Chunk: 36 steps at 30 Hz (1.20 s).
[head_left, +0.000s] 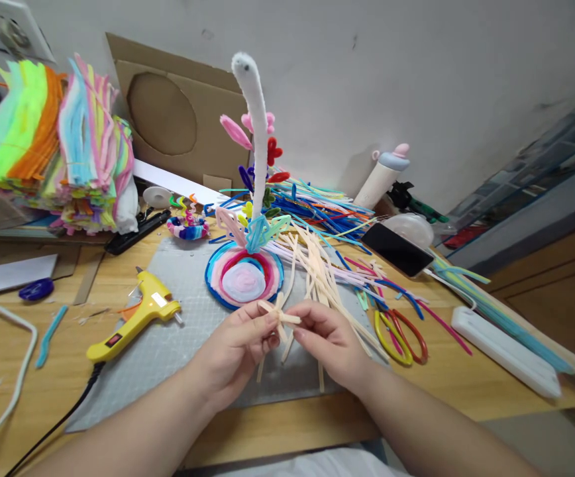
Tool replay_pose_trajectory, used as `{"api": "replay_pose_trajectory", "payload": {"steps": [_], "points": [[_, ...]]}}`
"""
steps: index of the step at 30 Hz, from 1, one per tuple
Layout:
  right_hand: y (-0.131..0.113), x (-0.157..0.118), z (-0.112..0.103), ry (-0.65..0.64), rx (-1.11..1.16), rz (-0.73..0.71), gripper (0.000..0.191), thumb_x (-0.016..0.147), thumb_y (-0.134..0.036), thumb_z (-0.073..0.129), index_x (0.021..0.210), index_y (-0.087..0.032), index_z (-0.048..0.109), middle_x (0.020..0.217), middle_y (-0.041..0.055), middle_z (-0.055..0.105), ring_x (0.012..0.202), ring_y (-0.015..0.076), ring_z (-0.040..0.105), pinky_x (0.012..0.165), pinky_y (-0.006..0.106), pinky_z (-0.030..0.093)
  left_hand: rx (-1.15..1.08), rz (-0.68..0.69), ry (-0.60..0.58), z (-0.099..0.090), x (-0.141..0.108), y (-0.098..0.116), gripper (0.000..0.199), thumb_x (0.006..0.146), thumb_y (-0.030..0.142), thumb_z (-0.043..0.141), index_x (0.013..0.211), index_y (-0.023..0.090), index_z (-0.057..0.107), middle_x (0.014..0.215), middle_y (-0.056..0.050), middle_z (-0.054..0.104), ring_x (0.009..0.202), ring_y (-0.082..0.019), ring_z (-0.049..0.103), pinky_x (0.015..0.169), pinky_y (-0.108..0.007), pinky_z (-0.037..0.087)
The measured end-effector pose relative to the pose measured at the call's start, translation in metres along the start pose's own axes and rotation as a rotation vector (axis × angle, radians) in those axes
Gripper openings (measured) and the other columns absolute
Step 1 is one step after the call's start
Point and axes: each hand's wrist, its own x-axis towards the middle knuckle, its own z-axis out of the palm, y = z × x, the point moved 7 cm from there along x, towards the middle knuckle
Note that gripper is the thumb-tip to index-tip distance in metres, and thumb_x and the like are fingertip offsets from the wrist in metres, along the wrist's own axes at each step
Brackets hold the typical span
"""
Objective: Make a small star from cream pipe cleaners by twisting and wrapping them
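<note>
Cream pipe-cleaner star (281,317): position, head view?
– Just below dial centre, towards six. Left hand (235,348) pinches it, thumb in front; other fingers partly hidden.
– Right hand (334,341)?
– Curled at the star's three-o'clock arm. Gripping or only touching: cannot tell.
– Around the star?
– Coiled disc (242,283) at ten, loose cream strips (320,265) between one and two, yellow glue gun (153,301) at nine, scissors (398,331) at three, blades hard to make out.
– Cut off?
– Both forearms (143,411), bottom edge. Thin ends below star: owner unclear.
</note>
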Motion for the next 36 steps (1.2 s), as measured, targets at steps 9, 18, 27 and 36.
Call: {"api": "replay_pose_trajectory", "payload": {"steps": [9,18,27,36], "points": [[-0.007,-0.002,0.001,0.113,0.051,-0.149,0.011,0.076,-0.021,0.067,0.086,-0.022,0.062,0.081,0.0019,0.066,0.071,0.0138,0.064,0.062,0.023,0.052,0.043,-0.022,-0.077,0.009,-0.005,0.000,0.008,0.074,0.017,0.066,0.073,0.014,0.059,0.069,-0.002,0.060,0.064,-0.010,0.052,0.064,-0.022,0.040],[-0.008,-0.005,-0.009,0.226,-0.042,-0.092,0.008,0.077,-0.029,0.065,0.080,-0.021,0.067,0.065,0.0008,0.063,0.056,0.0112,0.053,0.050,0.021,0.043,0.388,0.192,0.030,0.006,-0.005,0.016,0.018,0.066,0.023,0.075,0.075,0.018,0.060,0.071,0.002,0.062,0.067,-0.012,0.053,0.064,-0.022,0.038],[-0.004,-0.003,-0.007,0.278,0.001,-0.048,0.022,0.073,-0.037,0.067,0.069,-0.019,0.055,0.057,-0.0028,0.053,0.052,0.0099,0.047,0.047,0.021,0.039,0.690,0.432,0.109,0.004,-0.012,0.030,0.007,0.066,0.020,0.073,0.072,0.018,0.070,0.078,-0.003,0.069,0.080,-0.020,0.060,0.078,-0.029,0.042],[-0.025,-0.013,0.002,0.228,-0.647,-0.275,0.006,0.081,-0.016,0.056,0.078,-0.020,0.060,0.063,0.0001,0.059,0.054,0.0110,0.052,0.052,0.023,0.040,0.447,0.297,0.210,-0.005,-0.003,0.023,0.009,0.063,0.022,0.075,0.064,0.017,0.068,0.069,-0.001,0.069,0.071,-0.016,0.059,0.072,-0.026,0.043]]}}
